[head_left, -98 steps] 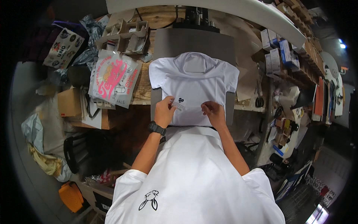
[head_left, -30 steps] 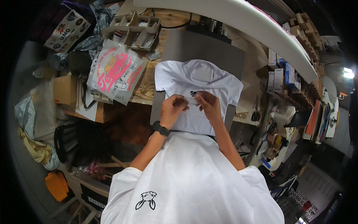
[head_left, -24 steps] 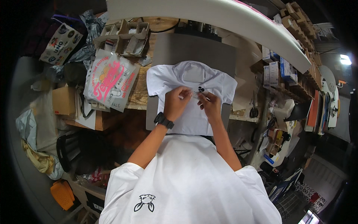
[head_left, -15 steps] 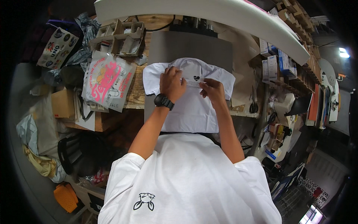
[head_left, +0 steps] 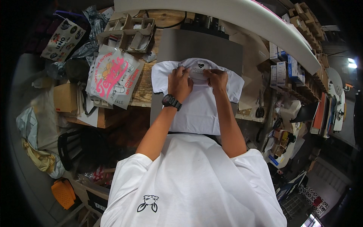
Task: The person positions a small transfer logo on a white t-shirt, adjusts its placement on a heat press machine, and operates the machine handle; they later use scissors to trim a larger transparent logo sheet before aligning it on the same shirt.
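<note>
A white T-shirt [head_left: 198,109] lies on a grey flat board [head_left: 196,43], its neck end away from me and sleeves spread to both sides. At the neckline shows a small heart-shaped mark [head_left: 200,65] in black, with fine print under it. My left hand [head_left: 180,82], wearing a black watch [head_left: 172,101] on its wrist, pinches the shirt at the left of the neck opening. My right hand [head_left: 216,80] has its fingers closed at the neck opening's right side. Whether a clear film also lies between the fingers is hard to make out.
A white padded bar [head_left: 227,13] arches over the far side. On the left stand a divided cardboard box [head_left: 138,39] and plastic-covered printed sheets [head_left: 113,77]. Scissors [head_left: 259,109] and small boxes [head_left: 278,75] are on the right. A black chair [head_left: 81,145] stands lower left.
Both hands have shifted slightly within the neckline, the right one turning inward. The heart mark now sits higher up, between the fingertips, and the neck opening shows more widely. The view has moved a little.
</note>
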{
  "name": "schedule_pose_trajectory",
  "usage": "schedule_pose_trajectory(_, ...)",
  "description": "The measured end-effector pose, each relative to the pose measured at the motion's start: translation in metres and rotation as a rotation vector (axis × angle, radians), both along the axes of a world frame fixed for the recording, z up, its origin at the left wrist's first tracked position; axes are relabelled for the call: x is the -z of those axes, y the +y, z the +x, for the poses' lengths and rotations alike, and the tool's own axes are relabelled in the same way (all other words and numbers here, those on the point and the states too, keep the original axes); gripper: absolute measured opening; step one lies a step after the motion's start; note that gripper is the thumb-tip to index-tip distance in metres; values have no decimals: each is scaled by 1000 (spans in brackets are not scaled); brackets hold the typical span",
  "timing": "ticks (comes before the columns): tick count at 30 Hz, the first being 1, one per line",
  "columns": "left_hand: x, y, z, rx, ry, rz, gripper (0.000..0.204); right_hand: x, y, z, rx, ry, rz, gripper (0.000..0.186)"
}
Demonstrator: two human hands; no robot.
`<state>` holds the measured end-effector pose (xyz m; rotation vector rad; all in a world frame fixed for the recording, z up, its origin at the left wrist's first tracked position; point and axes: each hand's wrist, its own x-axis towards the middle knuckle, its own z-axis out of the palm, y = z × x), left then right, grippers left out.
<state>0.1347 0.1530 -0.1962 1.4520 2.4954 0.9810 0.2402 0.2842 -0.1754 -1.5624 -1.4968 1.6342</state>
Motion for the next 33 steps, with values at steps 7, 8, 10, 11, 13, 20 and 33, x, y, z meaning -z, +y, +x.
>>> schedule_pose_trajectory(7, 3, 1, 1, 5, 6, 44, 43, -5, 0, 0, -12, -84, 85, 20)
schedule_pose_trajectory(8, 4, 2, 1, -3, 17, 68, 43, -9, -2, 8, -20, -68, 62, 21)
schedule_pose_trajectory(10, 1, 4, 0, 5, 18, 42, 45, -18, -9, 26, -30, -27, 14, 20)
schedule_pose_trajectory(11, -1, 4, 0, 11, 18, 29, 46, -24, -15, 37, -29, -3, -13, 19)
schedule_pose_trajectory(13, -2, 4, -3, 47, 5, 17, 48, -28, -26, 54, -23, 46, -58, 17)
schedule_pose_trajectory(20, -2, 9, -9, 89, 28, -1, 51, -17, -54, 84, 5, 55, -156, 16)
schedule_pose_trajectory(33, -4, 6, -11, 146, 20, -27, 49, -11, -58, 81, -14, 12, -32, 18)
